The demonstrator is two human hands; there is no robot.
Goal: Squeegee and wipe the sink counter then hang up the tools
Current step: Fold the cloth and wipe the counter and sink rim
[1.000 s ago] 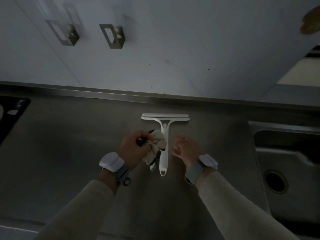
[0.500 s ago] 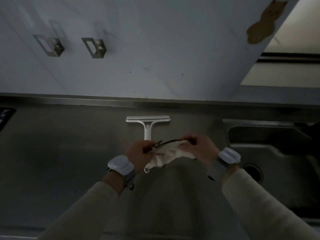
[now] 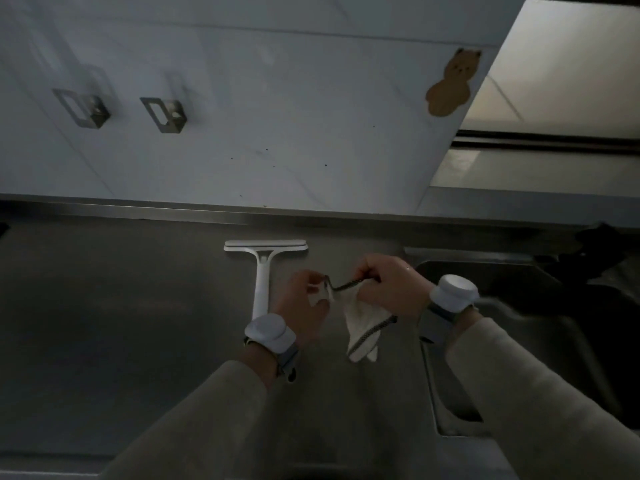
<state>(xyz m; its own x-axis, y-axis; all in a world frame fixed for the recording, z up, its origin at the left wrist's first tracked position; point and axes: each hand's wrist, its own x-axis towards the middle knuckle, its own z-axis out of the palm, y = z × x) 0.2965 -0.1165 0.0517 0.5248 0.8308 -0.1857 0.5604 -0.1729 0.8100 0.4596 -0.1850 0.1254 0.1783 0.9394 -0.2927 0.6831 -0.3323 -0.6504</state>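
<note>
1. While both hands worked at the cloth, the left hand (image 3: 300,299) pinched one end of its dark-trimmed edge and the right hand (image 3: 391,289) pinched the other, so the edge ran taut between them.
2. Cloth (image 3: 360,327) hung below the right hand, clear of the tabletop (image 3: 121,306); most of it dangled in a loose point.
3. Change: a second ago only the left hand held the cloth, bunched over the squeegee handle, and the right hand was empty beside it. Half a second ago both hands had it. By this frame it was spread out and shifted right, toward the sink (image 3: 519,341).
4. Squeegee (image 3: 264,268) lay flat on the tabletop, blade toward the wall, handle end hidden behind the left wrist. Neither hand touched it.
5. Two metal hooks (image 3: 166,114) on the wall above left held nothing.
6. Judgement: squeegee pass looked finished and the tool parked. The cloth was being opened or refolded, either for the wipe or to find a hanging loop; too dim to tell which.
7. Still left: hang both tools on the hooks.
</note>
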